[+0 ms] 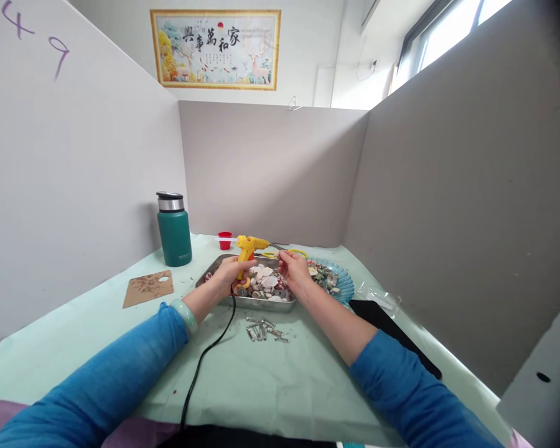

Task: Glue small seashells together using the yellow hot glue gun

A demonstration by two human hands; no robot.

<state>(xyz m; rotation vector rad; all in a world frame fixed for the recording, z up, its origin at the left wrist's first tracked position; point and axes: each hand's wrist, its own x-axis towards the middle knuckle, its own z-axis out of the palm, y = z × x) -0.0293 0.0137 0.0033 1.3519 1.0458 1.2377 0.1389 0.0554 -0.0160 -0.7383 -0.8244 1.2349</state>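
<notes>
My left hand [234,275] is wrapped round the handle of a yellow hot glue gun [248,244], which points right with a white glue stick out of its back end. Close to the nozzle, my right hand [293,269] has its fingers pinched together; whatever they hold is too small to make out. Beneath both hands lies a metal tray [261,304] full of shells [267,280]. On the near side of the tray is a loose pile of small metal pin clasps [264,330].
A blue plate [348,283] of small shells and beads sits right of the tray, with yellow-handled scissors [298,252] behind. A green bottle [174,230], red cup [224,241], stained cardboard [148,289] and black flat object [394,336] stand around. The gun's cord [204,356] runs toward me.
</notes>
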